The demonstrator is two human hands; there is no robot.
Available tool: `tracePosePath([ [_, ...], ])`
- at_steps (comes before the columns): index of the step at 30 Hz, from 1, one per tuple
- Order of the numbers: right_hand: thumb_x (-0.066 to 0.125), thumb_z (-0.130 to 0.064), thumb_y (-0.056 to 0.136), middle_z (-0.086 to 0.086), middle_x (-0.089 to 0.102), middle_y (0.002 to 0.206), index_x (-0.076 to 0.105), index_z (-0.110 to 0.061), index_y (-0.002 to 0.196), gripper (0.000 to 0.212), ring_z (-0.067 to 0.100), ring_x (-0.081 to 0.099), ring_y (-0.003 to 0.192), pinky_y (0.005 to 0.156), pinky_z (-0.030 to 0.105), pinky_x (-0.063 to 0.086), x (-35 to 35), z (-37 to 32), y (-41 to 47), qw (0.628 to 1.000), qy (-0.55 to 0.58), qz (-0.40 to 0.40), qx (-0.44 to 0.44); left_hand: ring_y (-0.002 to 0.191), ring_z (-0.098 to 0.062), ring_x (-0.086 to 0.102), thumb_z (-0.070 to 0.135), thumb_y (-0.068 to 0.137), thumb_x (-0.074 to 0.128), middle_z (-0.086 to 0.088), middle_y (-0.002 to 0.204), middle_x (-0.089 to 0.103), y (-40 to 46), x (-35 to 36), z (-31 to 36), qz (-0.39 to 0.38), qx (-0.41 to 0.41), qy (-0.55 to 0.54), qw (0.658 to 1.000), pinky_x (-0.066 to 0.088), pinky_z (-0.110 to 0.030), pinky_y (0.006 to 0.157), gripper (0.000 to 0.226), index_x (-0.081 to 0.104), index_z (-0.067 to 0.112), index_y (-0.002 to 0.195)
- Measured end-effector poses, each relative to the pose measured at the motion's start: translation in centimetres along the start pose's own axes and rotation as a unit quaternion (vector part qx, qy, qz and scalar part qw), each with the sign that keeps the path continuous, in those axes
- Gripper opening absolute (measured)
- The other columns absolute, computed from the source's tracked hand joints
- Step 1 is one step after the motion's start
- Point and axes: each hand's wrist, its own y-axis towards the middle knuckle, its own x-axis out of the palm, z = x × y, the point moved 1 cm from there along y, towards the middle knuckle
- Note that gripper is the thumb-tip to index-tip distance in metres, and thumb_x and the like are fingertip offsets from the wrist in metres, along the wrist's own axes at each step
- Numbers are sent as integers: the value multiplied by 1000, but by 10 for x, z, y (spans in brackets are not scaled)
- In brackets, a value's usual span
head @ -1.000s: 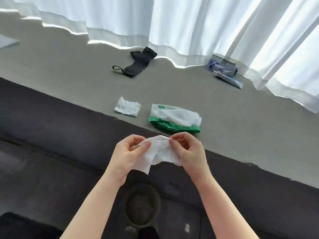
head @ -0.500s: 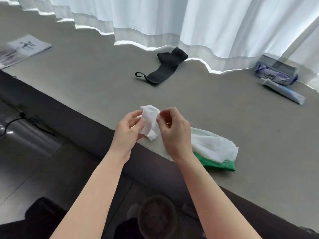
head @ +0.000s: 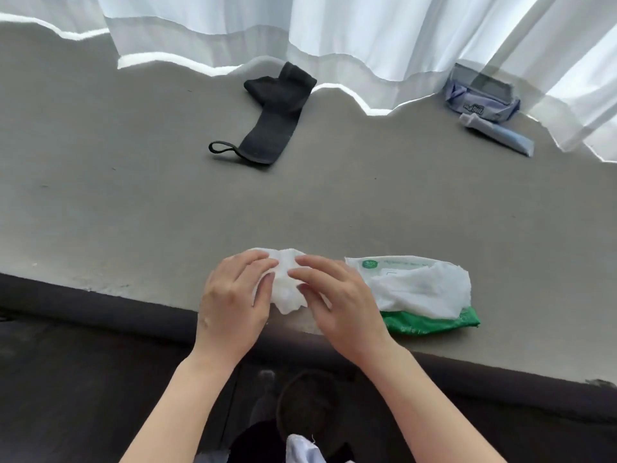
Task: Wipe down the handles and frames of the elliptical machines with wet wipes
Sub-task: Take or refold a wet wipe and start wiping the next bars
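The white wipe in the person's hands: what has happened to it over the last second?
The wet wipe, held spread open in the air a second ago, has been bunched smaller and brought down to the grey ledge. The left hand and right hand both still hold it with their fingers. The green pack of wipes, black strap and blue pouch lie as before.

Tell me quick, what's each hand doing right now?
Left hand: pinching the white wet wipe.
Right hand: pinching the same wipe from the other side.
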Motion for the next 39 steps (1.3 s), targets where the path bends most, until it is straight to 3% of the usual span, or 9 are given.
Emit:
tracePosePath([
  [5,66,-19,84,-7,67,86,74,-16,85,9,9,56,79,74,29,47,-58,43,-29,966,-62,157,195,91,-14,60,21,89,56,-2,97,69,23,29,46,-9,70,-115,991,44,-20,85,22,73,8,94],
  [9,72,-12,85,-4,66,107,74,-15,104,19,17,57,103,91,23,39,-79,65,-46,945,-100,75,301,94,-14,61,24,78,68,0,100,71,19,69,76,-114,147,-116,976,47,-28,80,25,73,13,100],
  [12,68,-8,87,-1,65,113,71,-14,113,27,17,57,104,85,14,33,-74,73,-49,939,-122,40,320,86,-19,68,29,71,71,5,99,72,30,90,83,-164,146,-50,974,45,-32,76,34,73,19,103],
  [16,70,-9,82,1,69,93,76,-14,95,15,27,64,83,73,35,50,-67,76,-41,940,-167,42,294,66,-20,66,24,62,83,8,76,70,39,109,86,-179,169,9,969,35,-33,68,32,74,24,92],
  [19,63,-16,82,-2,71,83,76,-15,79,13,27,66,73,64,41,52,-72,77,-35,939,-188,40,284,61,-20,64,27,66,70,8,69,68,40,112,86,-165,163,1,973,34,-33,66,20,74,24,85],
  [24,62,-9,88,-1,69,102,72,-15,101,17,23,63,90,72,29,42,-79,78,-41,934,-171,-14,313,68,-21,67,34,64,68,8,76,70,35,111,83,-171,160,-30,972,23,-31,66,25,73,25,87],
  [28,66,-8,84,-2,64,107,64,-15,108,26,18,61,96,80,26,44,-86,84,-49,940,-121,-34,318,65,-23,65,31,74,62,7,68,66,33,111,86,-165,159,-41,973,24,-32,66,11,67,22,68],
  [35,55,-23,89,-2,67,96,72,-13,93,20,22,62,83,71,40,52,-84,87,-44,946,-89,87,299,68,-20,65,33,91,60,6,75,69,49,102,111,-166,53,-180,968,43,-30,60,18,65,16,88],
  [39,57,-5,92,-3,67,90,67,-15,88,14,9,59,81,70,15,46,-110,80,-36,921,0,189,340,77,-8,62,33,82,77,17,88,62,47,99,115,-234,30,-180,955,45,-30,71,38,60,26,116],
])
